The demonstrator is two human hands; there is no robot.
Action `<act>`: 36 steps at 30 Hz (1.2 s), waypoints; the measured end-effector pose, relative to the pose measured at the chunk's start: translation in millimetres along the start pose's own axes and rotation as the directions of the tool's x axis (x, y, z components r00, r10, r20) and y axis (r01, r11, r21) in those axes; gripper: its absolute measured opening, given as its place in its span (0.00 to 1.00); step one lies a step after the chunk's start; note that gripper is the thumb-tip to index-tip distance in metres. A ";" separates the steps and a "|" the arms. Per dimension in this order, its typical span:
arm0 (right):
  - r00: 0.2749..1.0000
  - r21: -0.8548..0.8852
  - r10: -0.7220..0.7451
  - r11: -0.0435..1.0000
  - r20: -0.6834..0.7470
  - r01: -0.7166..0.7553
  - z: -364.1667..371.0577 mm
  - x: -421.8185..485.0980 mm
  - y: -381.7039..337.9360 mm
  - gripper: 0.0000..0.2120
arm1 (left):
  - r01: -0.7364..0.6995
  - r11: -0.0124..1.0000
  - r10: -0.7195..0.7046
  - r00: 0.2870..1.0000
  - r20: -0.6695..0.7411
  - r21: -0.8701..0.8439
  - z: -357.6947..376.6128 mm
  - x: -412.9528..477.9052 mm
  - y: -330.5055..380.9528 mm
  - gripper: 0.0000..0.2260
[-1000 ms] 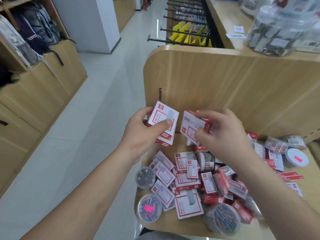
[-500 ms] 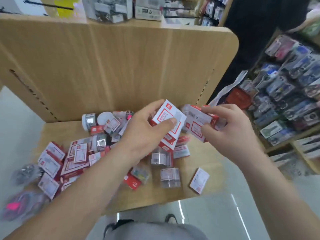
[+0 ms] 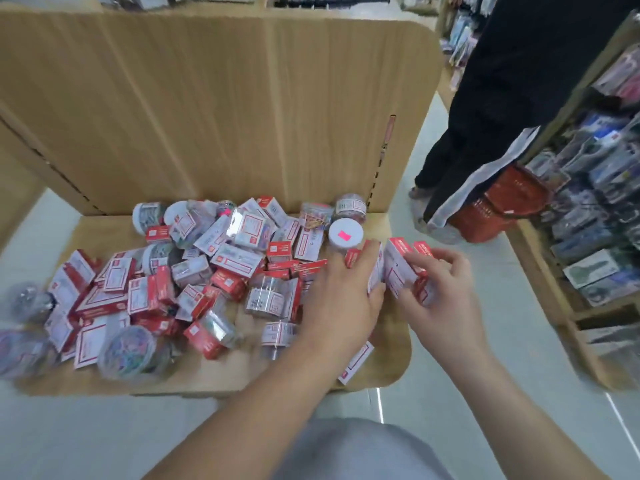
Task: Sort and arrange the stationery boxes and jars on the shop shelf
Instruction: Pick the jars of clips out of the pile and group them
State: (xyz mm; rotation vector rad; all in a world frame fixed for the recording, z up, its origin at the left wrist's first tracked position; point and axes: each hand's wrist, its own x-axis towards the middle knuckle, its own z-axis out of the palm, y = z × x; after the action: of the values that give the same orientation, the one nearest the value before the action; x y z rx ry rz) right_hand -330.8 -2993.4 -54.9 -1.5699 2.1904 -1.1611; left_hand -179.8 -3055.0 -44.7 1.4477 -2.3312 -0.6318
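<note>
At the right end of the wooden shelf (image 3: 391,355), we hold two sets of red-and-white boxes upright and close together; we cannot tell whether they touch each other or rest on the board. Our left hand (image 3: 341,299) curls its fingers over the top of the left-hand boxes (image 3: 377,268) and grips them. Our right hand (image 3: 446,296) grips the right-hand boxes (image 3: 398,271), with its fingers wrapped over their red upper ends. Just behind the left hand stands a jar with a white lid (image 3: 345,234) that carries a pink sticker. A loose heap of boxes (image 3: 138,289), mixed with clear tubs, covers the shelf from its middle to its left end. A round jar of coloured clips (image 3: 128,351) lies at the front of that heap. One flat box (image 3: 356,362) lies near the front edge, partly under our left forearm. The tall back panel (image 3: 207,116) rises behind the stock. To the right, a person in black clothing (image 3: 502,81) stands in the aisle beside a red basket (image 3: 509,206), next to a rack of packaged goods (image 3: 595,188).
</note>
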 end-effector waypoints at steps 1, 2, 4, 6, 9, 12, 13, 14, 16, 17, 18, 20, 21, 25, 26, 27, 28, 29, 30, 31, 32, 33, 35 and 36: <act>0.999 -0.012 -0.035 0.999 0.004 0.035 5.7 -2.8 0.3 0.19 | 0.007 0.998 -0.007 1.000 0.003 0.065 0.0 0.3 1.9 0.31; 0.998 -0.009 -0.059 0.998 0.019 0.059 11.4 -6.1 -0.3 0.19 | 0.008 0.996 -0.010 1.000 0.026 0.094 1.2 -1.8 2.6 0.33; 0.995 0.029 -0.081 0.996 0.053 0.079 20.0 -9.9 -0.4 0.22 | -0.010 0.998 0.004 0.996 0.090 0.058 5.4 -10.2 -0.5 0.37; 0.992 0.073 -0.103 0.992 0.075 0.098 23.9 -8.8 2.3 0.23 | -0.023 0.999 0.025 0.997 0.078 -0.032 7.9 -18.2 -10.4 0.38; 0.984 0.131 -0.135 0.984 0.119 0.119 26.3 -1.7 4.1 0.24 | -0.060 0.998 0.059 0.997 -0.047 -0.027 5.2 -20.8 -27.3 0.32; 0.975 0.163 -0.135 0.981 0.175 0.107 26.3 6.8 2.0 0.24 | -0.060 0.998 0.060 0.993 -0.100 0.003 0.4 -17.7 -33.0 0.32; 0.975 0.177 -0.123 0.980 0.185 0.090 23.6 7.2 0.4 0.23 | -0.054 0.998 0.052 0.994 -0.101 -0.021 -3.7 -18.4 -33.4 0.33; 0.980 0.172 -0.110 0.982 0.165 0.081 19.1 5.6 -1.3 0.22 | -0.056 0.997 0.049 0.993 -0.107 -0.057 -10.0 -21.1 -34.7 0.33; 0.993 0.078 -0.111 0.991 0.024 0.109 6.8 -4.9 -8.0 0.18 | -0.086 0.990 0.064 0.982 -0.178 -0.115 -25.9 -34.4 -42.7 0.27; 0.990 0.035 -0.131 0.991 -0.050 0.133 0.9 -13.9 -13.4 0.13 | -0.105 0.987 0.075 0.970 -0.232 -0.120 -33.8 -46.1 -49.7 0.22; 0.987 0.016 -0.147 0.989 -0.068 0.148 -3.8 -24.9 -19.5 0.09 | -0.112 0.987 0.078 0.959 -0.271 -0.114 -39.7 -60.4 -57.5 0.17; 0.988 0.013 -0.114 0.994 0.105 0.113 -6.1 -46.6 -33.1 0.07 | -0.081 0.992 0.052 0.961 -0.271 -0.098 -44.1 -91.4 -70.6 0.12; 0.969 -0.032 -0.062 0.997 0.238 0.071 -1.6 -56.2 -37.2 0.09 | -0.056 0.995 0.034 0.969 -0.247 -0.085 -43.1 -106.1 -76.2 0.12; 0.909 -0.236 0.039 0.969 0.414 0.066 26.4 -78.4 -36.0 0.19 | 0.070 0.997 -0.071 0.981 -0.181 -0.014 -29.3 -134.6 -97.0 0.24; 0.911 -0.261 0.029 0.961 0.411 0.087 32.2 -81.5 -34.6 0.20 | 0.090 0.995 -0.094 0.978 -0.184 -0.031 -28.3 -134.8 -100.2 0.26; 0.916 -0.288 0.010 0.951 0.401 0.116 37.1 -84.2 -32.0 0.20 | 0.094 0.994 -0.103 0.977 -0.186 -0.055 -27.7 -133.8 -101.9 0.27; 0.921 -0.310 -0.007 0.941 0.389 0.137 40.2 -86.0 -29.0 0.19 | 0.087 0.993 -0.099 0.978 -0.184 -0.073 -27.1 -132.5 -102.3 0.26; 0.926 -0.325 -0.018 0.934 0.378 0.150 41.2 -86.6 -26.2 0.17 | 0.075 0.994 -0.088 0.980 -0.176 -0.078 -26.6 -131.1 -101.7 0.26; 0.932 -0.343 -0.036 0.924 0.361 0.168 40.6 -86.2 -23.7 0.16 | 0.062 0.996 -0.073 0.984 -0.165 -0.069 -25.4 -129.7 -100.7 0.26; 0.940 -0.370 -0.066 0.908 0.334 0.195 38.4 -85.4 -21.7 0.15 | 0.050 0.997 -0.058 0.987 -0.151 -0.052 -24.2 -128.4 -99.5 0.27; 0.948 -0.400 -0.106 0.888 0.301 0.226 36.0 -84.2 -21.0 0.14 | 0.044 0.998 -0.048 0.989 -0.136 -0.032 -23.4 -127.3 -98.6 0.28; 0.952 -0.418 -0.147 0.872 0.270 0.253 33.0 -83.0 -21.7 0.13 | 0.040 0.999 -0.042 0.992 -0.123 -0.014 -22.6 -126.6 -97.7 0.29; 0.950 -0.374 -0.199 0.884 0.242 0.281 28.8 -80.5 -28.6 0.11 | 0.026 1.000 -0.025 0.995 -0.095 0.013 -21.5 -125.2 -95.4 0.31; 0.945 -0.307 -0.211 0.908 0.251 0.285 28.1 -79.0 -34.3 0.10 | 0.021 1.000 -0.020 0.997 -0.081 0.013 -21.5 -125.1 -93.9 0.31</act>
State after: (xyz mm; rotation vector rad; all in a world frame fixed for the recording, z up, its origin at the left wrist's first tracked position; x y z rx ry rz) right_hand -257.8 -2942.2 -70.8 -2.0601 2.1771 -0.6462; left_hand -44.1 -2983.0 -80.9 1.4770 -2.2666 -0.5527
